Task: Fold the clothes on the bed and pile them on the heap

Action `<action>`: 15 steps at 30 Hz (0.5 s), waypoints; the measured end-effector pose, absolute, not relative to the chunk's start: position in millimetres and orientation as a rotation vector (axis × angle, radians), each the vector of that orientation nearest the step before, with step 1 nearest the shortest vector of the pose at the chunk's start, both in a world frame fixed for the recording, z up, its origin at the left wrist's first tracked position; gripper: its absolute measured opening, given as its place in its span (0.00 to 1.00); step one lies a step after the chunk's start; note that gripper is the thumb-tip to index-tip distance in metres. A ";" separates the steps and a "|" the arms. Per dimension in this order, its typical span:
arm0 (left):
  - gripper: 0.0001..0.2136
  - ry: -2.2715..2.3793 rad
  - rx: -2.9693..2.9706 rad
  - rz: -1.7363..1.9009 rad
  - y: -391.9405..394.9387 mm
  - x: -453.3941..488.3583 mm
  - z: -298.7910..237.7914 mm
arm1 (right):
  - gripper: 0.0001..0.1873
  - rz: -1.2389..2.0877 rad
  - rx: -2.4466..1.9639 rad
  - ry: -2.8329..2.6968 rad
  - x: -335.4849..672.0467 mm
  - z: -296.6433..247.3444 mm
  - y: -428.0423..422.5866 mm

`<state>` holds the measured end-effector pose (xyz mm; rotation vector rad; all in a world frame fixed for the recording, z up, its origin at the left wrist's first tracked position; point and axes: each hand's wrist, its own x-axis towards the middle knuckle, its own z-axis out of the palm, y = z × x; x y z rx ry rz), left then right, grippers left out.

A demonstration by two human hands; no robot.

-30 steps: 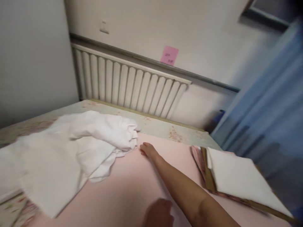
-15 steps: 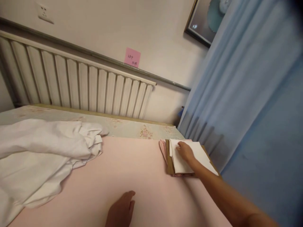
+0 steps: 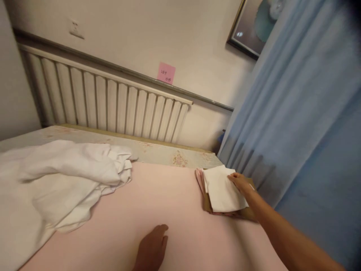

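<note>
My right hand [image 3: 239, 182] reaches to a low folded stack at the right, its fingers pinched at the upper right part of a folded white cloth [image 3: 224, 192]. Beneath that cloth lie a brown layer [image 3: 207, 203] and folded pink fabric [image 3: 199, 178]. My left hand [image 3: 152, 246] is at the lower middle, over the pink sheet [image 3: 169, 195]. It holds nothing, with the thumb and fingers apart.
Crumpled white bedding [image 3: 76, 180] covers the left side of the bed. Behind it are a floral mattress edge [image 3: 180, 158] and a radiator [image 3: 113, 101]. A blue curtain [image 3: 270, 113] hangs close by the stack. On the wall are a pink note [image 3: 166, 72] and a framed picture [image 3: 248, 30].
My right hand has moved right across the stack. The white cloth now lies differently, with more of the brown layer showing at its right. The view has shifted slightly; my left hand stays low.
</note>
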<state>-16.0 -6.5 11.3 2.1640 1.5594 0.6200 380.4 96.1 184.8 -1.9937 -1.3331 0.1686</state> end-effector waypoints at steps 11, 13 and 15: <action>0.18 1.505 2.120 0.685 -20.7 -21.2 18.2 | 0.10 0.784 -1.024 -1.365 131.2 309.7 168.9; 0.18 1.490 2.129 0.692 -21.1 -22.1 17.6 | 0.10 0.826 -0.939 -1.363 67.4 330.1 187.2; 0.18 1.467 2.133 0.703 -21.7 -23.2 19.7 | 0.09 0.941 -0.769 -1.305 9.8 345.3 202.3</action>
